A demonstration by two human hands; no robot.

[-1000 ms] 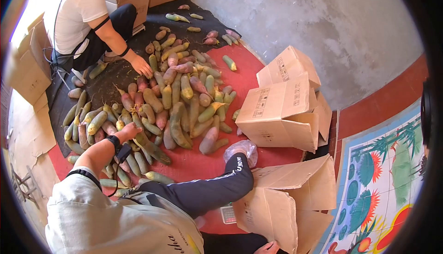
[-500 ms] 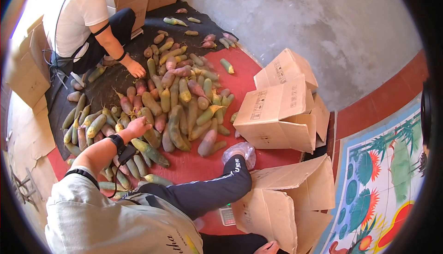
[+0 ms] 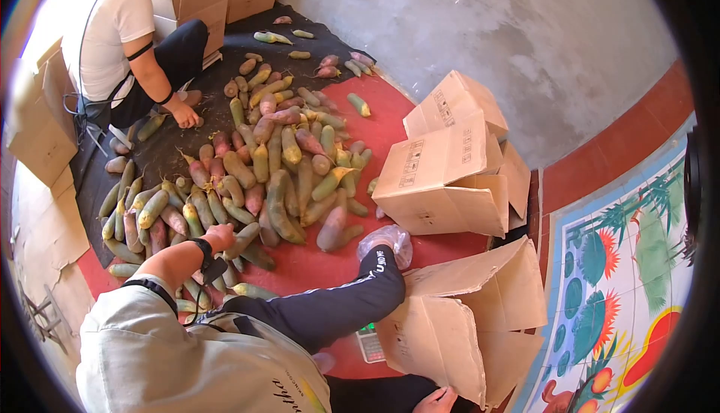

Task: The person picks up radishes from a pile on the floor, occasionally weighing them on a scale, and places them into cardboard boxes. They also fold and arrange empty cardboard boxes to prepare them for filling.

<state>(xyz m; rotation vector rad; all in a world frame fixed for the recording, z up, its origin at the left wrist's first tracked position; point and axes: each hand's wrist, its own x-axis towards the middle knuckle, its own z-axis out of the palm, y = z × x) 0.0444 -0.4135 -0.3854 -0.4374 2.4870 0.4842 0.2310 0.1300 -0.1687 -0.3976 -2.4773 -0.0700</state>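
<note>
My left hand (image 3: 220, 238), a dark band round its wrist, is closed at the near side of a large heap of radishes (image 3: 289, 143). Its curled fingers grip the end of a green radish (image 3: 243, 239); the palm side is hidden. Around it lie more green and reddish radishes, some partly under my forearm. My right hand (image 3: 436, 400) rests low at the frame's bottom edge, by my dark trouser knee and the flap of an open cardboard box (image 3: 431, 338). Its fingers look loosely laid out with nothing seen in them, though part of the hand is cut off.
A digital scale (image 3: 370, 345) stands beside the near box, partly behind my leg. My foot, in a plastic bag (image 3: 388, 245), rests on the red mat (image 3: 450, 252). Further cardboard boxes (image 3: 439, 180) stand at the right. Across the heap, a co-worker (image 3: 124, 45) squats, hand near the radishes.
My left hand has drawn back from the heap towards my body, and the radish by it now lies at another angle. The co-worker's hand has moved left, away from the heap. My right hand stays low.
</note>
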